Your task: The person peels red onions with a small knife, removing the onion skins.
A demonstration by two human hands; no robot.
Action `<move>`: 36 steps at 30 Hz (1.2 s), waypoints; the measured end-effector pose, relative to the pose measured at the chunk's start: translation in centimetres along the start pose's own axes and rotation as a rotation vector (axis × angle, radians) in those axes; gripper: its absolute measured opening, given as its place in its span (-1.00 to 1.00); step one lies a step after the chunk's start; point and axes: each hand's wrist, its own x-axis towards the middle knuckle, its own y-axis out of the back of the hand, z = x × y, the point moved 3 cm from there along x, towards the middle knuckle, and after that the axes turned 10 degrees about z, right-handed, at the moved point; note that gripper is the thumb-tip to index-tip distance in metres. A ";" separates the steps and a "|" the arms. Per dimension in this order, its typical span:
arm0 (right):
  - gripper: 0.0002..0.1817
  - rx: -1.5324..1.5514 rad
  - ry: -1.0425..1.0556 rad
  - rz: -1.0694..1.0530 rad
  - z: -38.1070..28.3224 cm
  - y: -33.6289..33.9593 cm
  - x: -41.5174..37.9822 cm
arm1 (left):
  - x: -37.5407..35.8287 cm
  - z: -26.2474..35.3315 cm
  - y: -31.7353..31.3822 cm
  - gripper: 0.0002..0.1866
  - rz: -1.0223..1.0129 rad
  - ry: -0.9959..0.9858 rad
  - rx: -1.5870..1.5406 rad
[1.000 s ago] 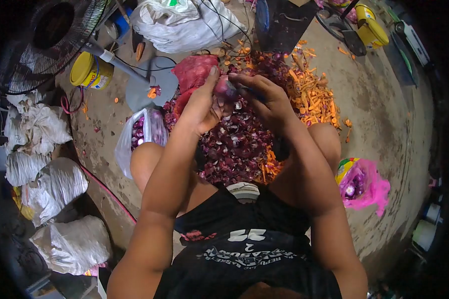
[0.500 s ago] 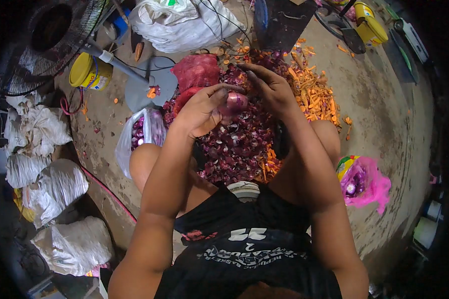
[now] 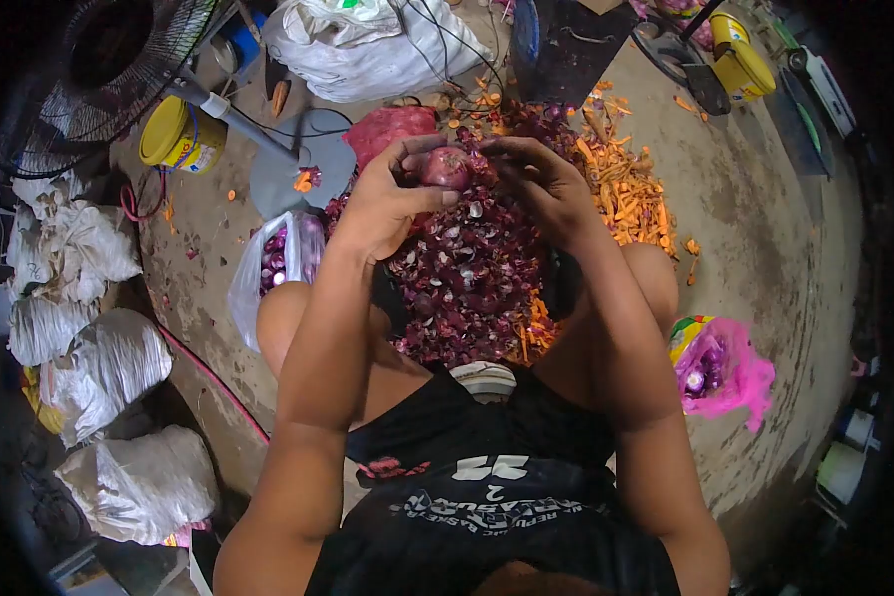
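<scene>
My left hand (image 3: 385, 204) is closed around a red onion (image 3: 445, 169), with its thumb along the near side. Close to the onion's right side is my right hand (image 3: 551, 189), its fingers bent inward and dark with dirt. Whatever lies between those fingers, if anything, is too small or hidden to make out. Below both hands a heap of purple onion skins (image 3: 467, 288) covers the floor between my legs. A red mesh sack (image 3: 387, 134) lies just beyond my left hand.
Orange carrot peelings (image 3: 616, 189) spread at the right of the heap. Bags of onions stand on both sides: a clear plastic bag (image 3: 253, 283) and a pink bag (image 3: 745, 377). A fan stand's round base (image 3: 298, 184), a yellow bucket (image 3: 179, 139) and white sacks (image 3: 129, 368) are at left.
My left hand has shifted slightly left and up with the onion and turned, so more of the onion shows. The right hand's fingers have curled closer to the onion's side.
</scene>
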 end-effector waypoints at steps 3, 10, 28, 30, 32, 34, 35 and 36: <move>-0.65 -0.107 -0.021 -0.032 -0.5 0.0 -0.1 | 0.0 0.4 -0.4 -0.35 0.007 -0.025 -0.067; -0.51 -0.283 0.217 -0.040 -1.4 -0.4 0.2 | 0.6 -0.5 -0.4 -0.37 0.093 -0.092 -0.149; -0.59 -0.214 0.285 -0.010 -1.5 -1.3 0.1 | -0.2 -0.7 -0.7 -0.40 0.016 -0.122 -0.177; -0.62 -0.183 0.294 0.016 -1.6 -1.4 0.0 | -0.3 -0.9 -0.4 -0.40 -0.008 -0.087 -0.213; -0.62 -0.154 0.293 0.004 -1.4 -1.2 0.0 | -0.2 -1.2 -0.4 -0.41 -0.035 -0.086 -0.284; -0.61 -0.121 0.266 -0.004 -1.4 -1.1 -0.1 | -0.2 -1.5 -0.4 -0.44 -0.044 -0.080 -0.313; -0.61 -0.101 0.241 -0.005 -1.5 -1.0 -0.2 | -0.1 -1.7 -0.3 -0.47 -0.040 -0.076 -0.306; -0.60 -0.082 0.216 -0.006 -1.5 -0.9 -0.2 | -0.1 -1.8 -0.3 -0.48 -0.036 -0.070 -0.299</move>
